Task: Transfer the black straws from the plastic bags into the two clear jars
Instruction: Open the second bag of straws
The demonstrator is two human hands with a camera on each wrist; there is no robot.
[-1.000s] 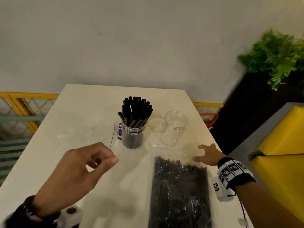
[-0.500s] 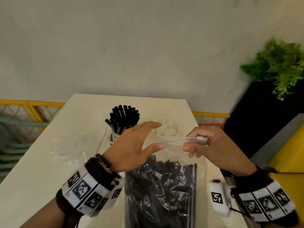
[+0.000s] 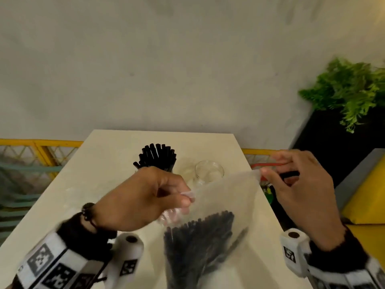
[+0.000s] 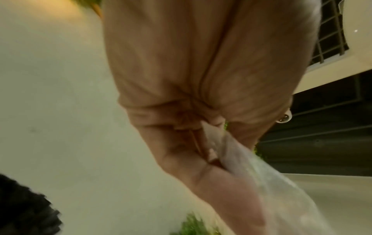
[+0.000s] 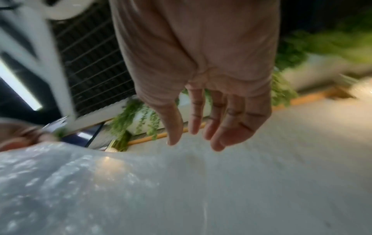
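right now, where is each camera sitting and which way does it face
head: worn on the head, facing forward and down at the table, filled jar, empty jar and bag of straws; left hand and right hand show.
left wrist: on the left wrist, looking along the palm at fingers pinching the bag's edge.
right wrist: on the right wrist, looking along loosely extended fingers, bag below.
shared: all three show the bag.

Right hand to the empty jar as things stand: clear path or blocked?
Probably not directly. The right hand pinches the far top corner of the plastic bag, and the raised bag hangs between it and the empty jar. It would have to let go or swing around the bag first.
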